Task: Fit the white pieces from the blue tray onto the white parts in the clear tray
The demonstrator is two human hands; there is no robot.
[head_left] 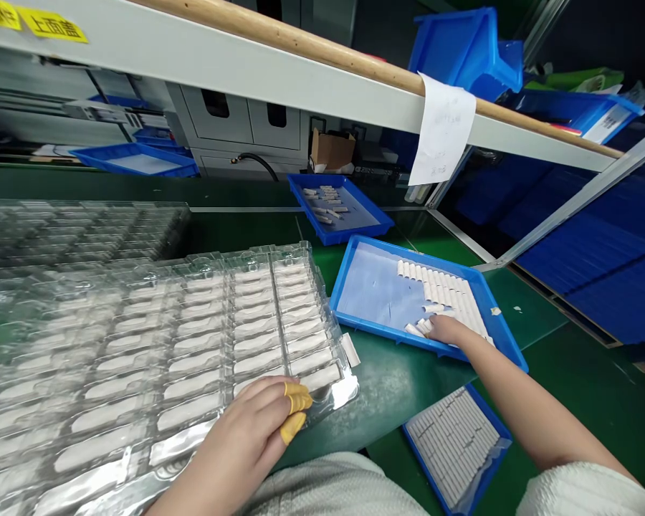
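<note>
While the left hand [258, 430] is held at the near right corner of the clear tray [345, 388], the right hand [445, 328] is reached into the middle blue tray [499, 337]. Left fingers: partly curled, yellow covers fitted, set against the end of a white piece [322, 377] in its cell; whether it is gripped can't be told. Right fingers: bent down at the loose white pieces [419, 327]; fingertips hidden, so opening and hold can't be confirmed.

Fill status: white pieces are seated in the clear tray's readable cells, column by column. Cells under the left hand are hidden, far left is blurred, so a full count can't be given. One small white part [350, 350] is seen just beside the tray's right edge.

Supply: neat rows [451, 290] are grouped on the right side of the middle blue tray, so by judgement plenty is left there. The lower blue tray [428, 469] is packed with tight rows; in the far blue tray [349, 234], pieces are scattered. More clear trays [86, 229] are placed behind, contents too blurred to be judged.
</note>
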